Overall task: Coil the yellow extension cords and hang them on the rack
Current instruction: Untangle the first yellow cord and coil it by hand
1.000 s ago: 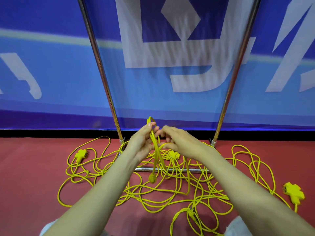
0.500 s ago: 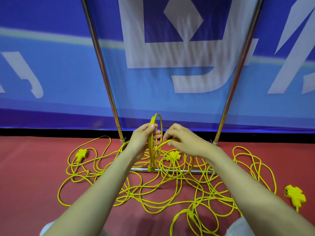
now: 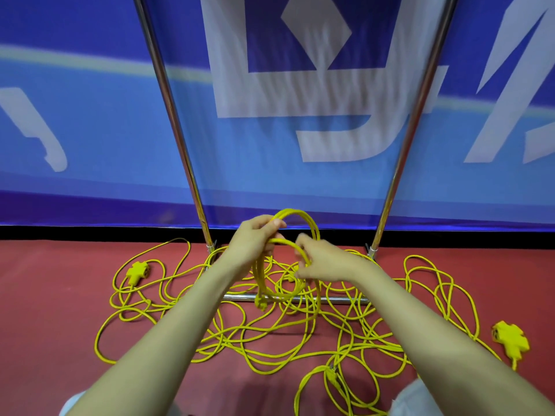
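The left hand (image 3: 255,244) is curled tight round the top of a small coil (image 3: 294,211) of yellow cord, held up in front of the rack (image 3: 177,130), between its two uprights. Just beside it, the right hand (image 3: 324,261) pinches a lower loop of the coil between thumb and bent fingers. A plug (image 3: 260,303) dangles from the coil over the rack's base bar. The other cords (image 3: 270,331) lie tangled on the red floor (image 3: 45,295) around the rack's foot, with the left socket (image 3: 137,270) and right socket (image 3: 510,340) out to either side of it.
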The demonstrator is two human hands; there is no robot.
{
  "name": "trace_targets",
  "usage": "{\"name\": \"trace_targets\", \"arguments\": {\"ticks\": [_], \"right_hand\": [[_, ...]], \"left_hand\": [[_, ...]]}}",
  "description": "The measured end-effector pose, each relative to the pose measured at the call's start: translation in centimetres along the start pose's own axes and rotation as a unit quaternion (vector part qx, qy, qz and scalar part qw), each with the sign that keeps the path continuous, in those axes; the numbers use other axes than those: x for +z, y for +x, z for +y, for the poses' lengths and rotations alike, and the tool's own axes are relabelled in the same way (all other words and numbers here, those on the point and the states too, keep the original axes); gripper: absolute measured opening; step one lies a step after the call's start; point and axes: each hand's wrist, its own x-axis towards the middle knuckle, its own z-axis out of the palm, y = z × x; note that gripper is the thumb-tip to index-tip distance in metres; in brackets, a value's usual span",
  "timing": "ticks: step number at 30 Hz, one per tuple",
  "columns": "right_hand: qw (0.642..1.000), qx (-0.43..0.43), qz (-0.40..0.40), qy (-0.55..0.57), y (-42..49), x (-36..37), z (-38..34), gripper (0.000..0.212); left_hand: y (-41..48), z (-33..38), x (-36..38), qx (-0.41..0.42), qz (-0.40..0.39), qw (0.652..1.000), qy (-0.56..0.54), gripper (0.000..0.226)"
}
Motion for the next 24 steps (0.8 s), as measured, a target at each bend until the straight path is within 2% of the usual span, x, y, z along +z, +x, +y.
{"name": "trace_targets", "arguments": {"ticks": [1, 3, 6, 9, 13, 21, 24], "right_hand": [[0.999, 0.012, -0.035, -0.023, 0.0, 0.3, 0.7, 0.017], [0.999, 0.024, -0.022, 0.009, 0.2, 0.3, 2.1, 0.018], [0.980, 0.007, 0.106, 0.166, 0.1, -1.3, 2.2, 0.021], [0.940, -0.049, 0.183, 0.284, -0.4, -3.2, 0.6, 0.009], [0.955, -0.096, 0.200, 0.198, -0.4, -3.3, -0.5, 0.009], [0.950, -0.059, 0.277, 0.131, 0.8, -1.4, -0.9, 0.012], [0.950, -0.043, 0.259, 0.170, 0.7, -1.6, -0.2, 0.038]], "left_hand": [[0.1, 0.4, -0.4, -0.004, 0.009, 0.999, -0.032, 0.021], [0.2, 1.0, -1.4, -0.012, 0.012, 0.996, -0.087, 0.020], [0.1, 1.1, -2.6, -0.027, 0.013, 0.998, -0.052, 0.021], [0.1, 0.5, -3.2, -0.043, 0.009, 0.999, 0.001, 0.021], [0.0, 0.4, -3.3, -0.036, -0.029, 0.999, 0.025, 0.021], [-0.5, 0.9, -2.4, -0.013, -0.085, 0.995, 0.043, 0.028], [-0.5, 0.9, -2.4, -0.006, -0.112, 0.993, 0.039, 0.025]]}}
